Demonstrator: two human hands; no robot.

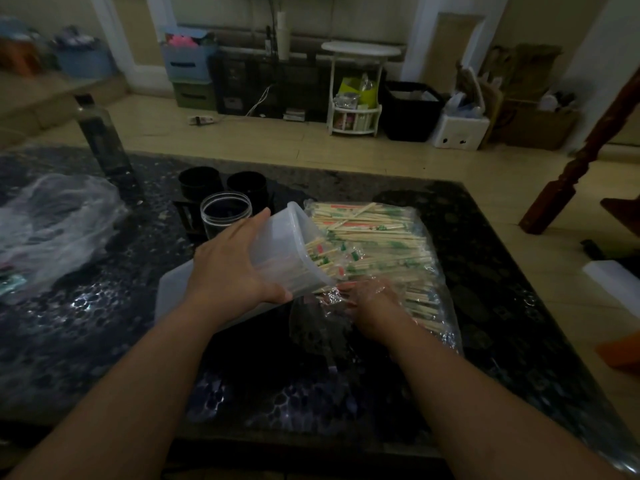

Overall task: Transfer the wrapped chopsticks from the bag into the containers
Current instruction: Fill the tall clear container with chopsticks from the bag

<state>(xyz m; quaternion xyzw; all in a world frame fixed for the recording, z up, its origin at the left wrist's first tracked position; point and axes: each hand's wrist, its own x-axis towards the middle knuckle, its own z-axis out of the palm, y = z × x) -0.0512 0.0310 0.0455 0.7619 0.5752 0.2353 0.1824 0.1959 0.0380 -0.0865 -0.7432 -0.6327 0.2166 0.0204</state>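
Presently, head view. The left hand (235, 265) grips a translucent tub (287, 244). Its fingers (254, 221) curl over the upper wall and the thumb presses the lower wall near the rim. The tub is tilted nearly onto its side, mouth facing right toward the bag (308, 323). Wrapped chopsticks (377, 237) show in two places: a batch inside the tub, ends at its mouth just right of the left fingers, and the main heap lying in the clear bag on the tabletop (104, 341), beyond and to the right of the right hand.

The right hand (374, 306) is inside the bag, under its film. Its fingers (349, 289) point left toward the tub's mouth and touch the chopsticks there. The film blurs them, so whether they grip any cannot be told.

A clear jar (225, 211) stands upright just beyond the left fingers. Two black cups (200, 181) stand side by side behind the jar. A pale flat piece (169, 296) lies on the tabletop beneath the left wrist. Crumpled clear plastic (52, 216) lies well to the left of the left hand.
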